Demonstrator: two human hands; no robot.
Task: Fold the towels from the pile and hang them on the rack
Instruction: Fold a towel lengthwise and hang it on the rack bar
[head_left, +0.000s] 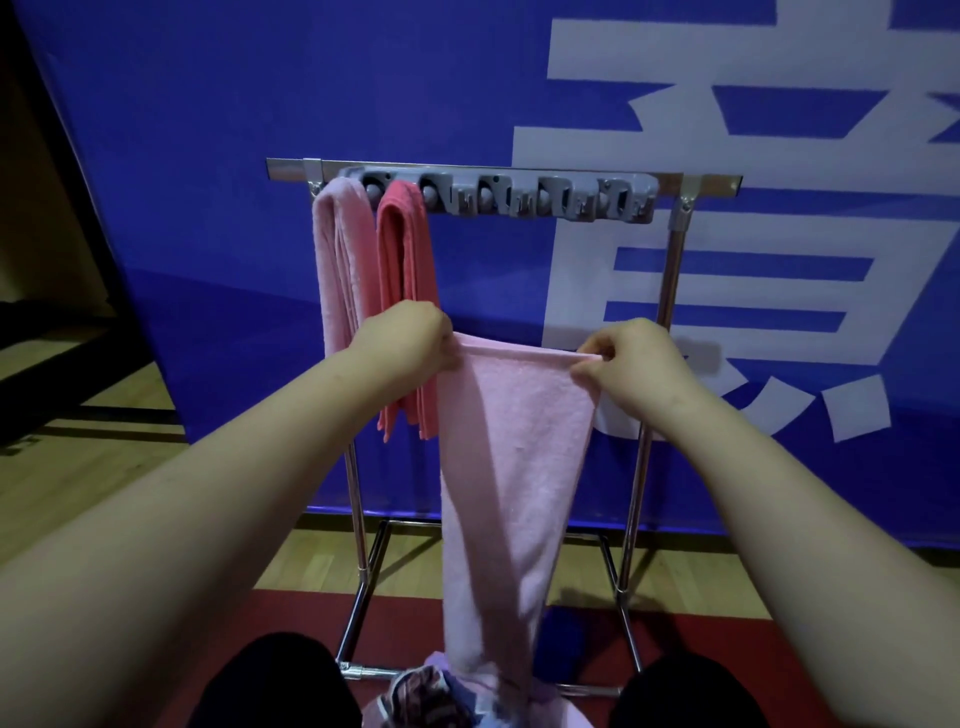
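Both hands are raised in front of the rack and hold a pale pink towel by its top edge. The left hand has its fingers curled round the left corner; the right hand pinches the right corner between thumb and fingers. The top edge is pulled straight between them, and the cloth hangs down long and narrowing, its lower end reaching the pile of towels on the floor between the person's knees.

At the left end of the rack's top bar two folded towels already hang side by side: a light pink towel outermost and a coral towel just beside it. A grey hook strip runs along the bar. A blue banner stands behind.
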